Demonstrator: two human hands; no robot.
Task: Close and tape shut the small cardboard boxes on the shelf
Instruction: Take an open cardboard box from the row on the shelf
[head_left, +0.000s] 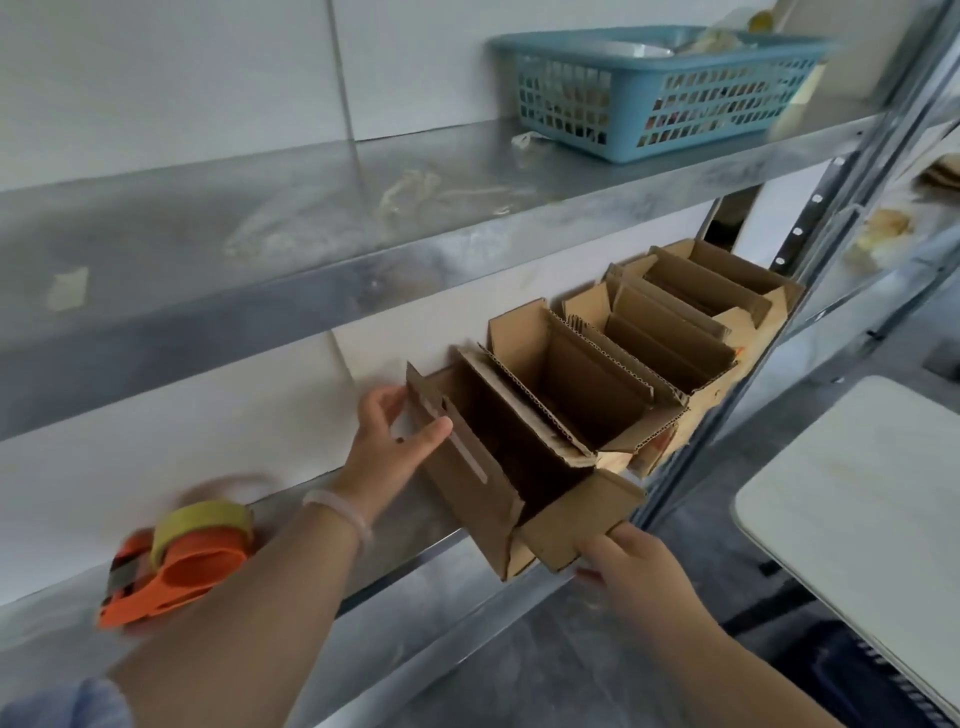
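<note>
Galvanised metal shelving stands against a white wall. Small cardboard boxes (660, 332) of plain brown corrugated board sit in a row on the middle shelf (457, 587), centre to right of the frame, with their flaps open. The nearest box (498, 415) overhangs the shelf edge; its interior is dark. A blue basket (649, 104) at upper right holds blurred items. Left hand (395, 447): the grip pinches the box's left flap (467, 483), thumb on the outer face. Right hand (634, 571): the grip holds the front flap (576, 519). An orange tape dispenser (176, 566) lies at lower left.
</note>
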